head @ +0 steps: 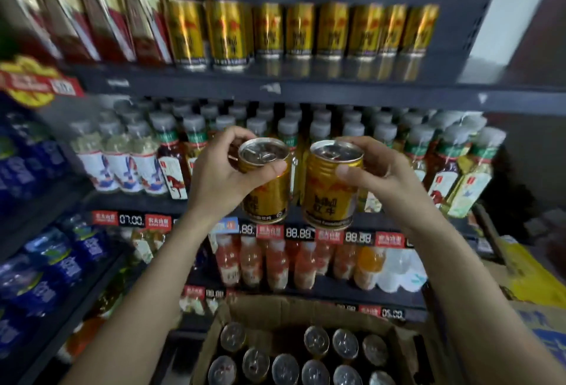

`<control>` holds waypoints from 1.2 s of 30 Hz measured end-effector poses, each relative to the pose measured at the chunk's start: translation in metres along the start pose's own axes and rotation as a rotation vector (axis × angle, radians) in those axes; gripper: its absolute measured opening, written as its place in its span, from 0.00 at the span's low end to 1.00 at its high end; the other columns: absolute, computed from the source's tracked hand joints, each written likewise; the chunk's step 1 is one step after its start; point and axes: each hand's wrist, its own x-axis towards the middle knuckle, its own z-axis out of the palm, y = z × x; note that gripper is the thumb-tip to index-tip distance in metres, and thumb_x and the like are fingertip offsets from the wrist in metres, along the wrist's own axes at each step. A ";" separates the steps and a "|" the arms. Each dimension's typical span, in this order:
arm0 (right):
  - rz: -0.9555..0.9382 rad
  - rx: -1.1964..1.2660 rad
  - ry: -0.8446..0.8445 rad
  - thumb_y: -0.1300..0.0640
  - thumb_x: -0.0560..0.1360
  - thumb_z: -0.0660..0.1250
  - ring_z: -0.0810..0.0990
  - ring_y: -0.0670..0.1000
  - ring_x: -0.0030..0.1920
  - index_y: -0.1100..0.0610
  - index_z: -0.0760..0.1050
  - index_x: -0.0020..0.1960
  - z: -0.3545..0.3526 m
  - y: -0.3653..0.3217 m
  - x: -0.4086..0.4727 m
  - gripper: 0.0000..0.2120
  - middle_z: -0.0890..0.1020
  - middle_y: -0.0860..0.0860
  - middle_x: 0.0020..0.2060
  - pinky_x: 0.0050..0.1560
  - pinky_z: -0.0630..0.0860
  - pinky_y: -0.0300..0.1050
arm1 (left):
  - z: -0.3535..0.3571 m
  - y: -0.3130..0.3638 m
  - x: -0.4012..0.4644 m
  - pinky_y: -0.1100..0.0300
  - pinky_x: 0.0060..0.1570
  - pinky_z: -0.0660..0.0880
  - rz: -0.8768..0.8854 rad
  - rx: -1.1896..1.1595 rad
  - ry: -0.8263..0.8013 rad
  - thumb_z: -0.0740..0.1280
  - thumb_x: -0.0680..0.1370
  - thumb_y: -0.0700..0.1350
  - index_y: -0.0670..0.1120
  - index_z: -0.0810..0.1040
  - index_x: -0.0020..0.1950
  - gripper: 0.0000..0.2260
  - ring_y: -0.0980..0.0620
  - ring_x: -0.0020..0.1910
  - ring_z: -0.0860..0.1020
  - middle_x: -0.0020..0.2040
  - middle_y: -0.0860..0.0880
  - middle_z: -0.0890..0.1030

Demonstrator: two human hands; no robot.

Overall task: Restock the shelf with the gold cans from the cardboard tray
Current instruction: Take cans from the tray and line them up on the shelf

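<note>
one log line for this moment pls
left hand grips gold can | right hand grips second gold can | brown cardboard tray below

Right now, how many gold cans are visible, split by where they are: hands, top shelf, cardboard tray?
Gold cans held in left hand and right hand: 2
Top shelf, front row: 8
Cardboard tray: 10
Total: 20

Glossy gold metal cans [332, 184], matt brown cardboard tray [277, 308], dark painted metal shelf [306, 90].
</note>
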 end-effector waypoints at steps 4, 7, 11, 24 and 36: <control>-0.106 0.019 0.046 0.50 0.66 0.70 0.82 0.43 0.46 0.44 0.77 0.53 -0.013 -0.042 0.032 0.16 0.83 0.46 0.44 0.43 0.77 0.34 | -0.006 0.030 0.041 0.62 0.41 0.72 0.120 0.035 0.098 0.68 0.61 0.67 0.51 0.72 0.48 0.25 0.56 0.45 0.77 0.46 0.54 0.78; -0.167 0.054 0.107 0.52 0.67 0.70 0.82 0.42 0.49 0.48 0.76 0.56 -0.016 -0.061 0.055 0.18 0.83 0.45 0.46 0.46 0.77 0.35 | -0.003 0.045 0.067 0.64 0.42 0.72 0.167 0.040 0.185 0.69 0.61 0.67 0.53 0.72 0.48 0.24 0.59 0.45 0.76 0.46 0.55 0.78; -0.222 0.056 0.188 0.56 0.72 0.70 0.80 0.42 0.52 0.56 0.73 0.63 -0.015 -0.069 0.088 0.20 0.82 0.48 0.52 0.46 0.76 0.34 | 0.003 0.059 0.100 0.65 0.43 0.72 0.211 0.062 0.289 0.68 0.60 0.68 0.52 0.72 0.49 0.26 0.58 0.46 0.76 0.47 0.55 0.77; -0.179 -0.116 0.284 0.57 0.75 0.67 0.79 0.52 0.57 0.59 0.72 0.64 -0.039 -0.063 0.193 0.18 0.79 0.56 0.57 0.55 0.78 0.47 | 0.037 0.061 0.204 0.61 0.43 0.68 0.027 0.392 0.333 0.65 0.66 0.72 0.46 0.74 0.57 0.33 0.52 0.52 0.76 0.56 0.49 0.78; -0.353 -0.809 0.316 0.47 0.68 0.73 0.76 0.49 0.54 0.57 0.62 0.71 -0.055 -0.057 0.173 0.37 0.74 0.55 0.64 0.51 0.71 0.40 | 0.009 0.045 0.200 0.55 0.67 0.64 0.463 0.690 -0.153 0.69 0.73 0.57 0.50 0.63 0.72 0.31 0.52 0.70 0.64 0.71 0.51 0.64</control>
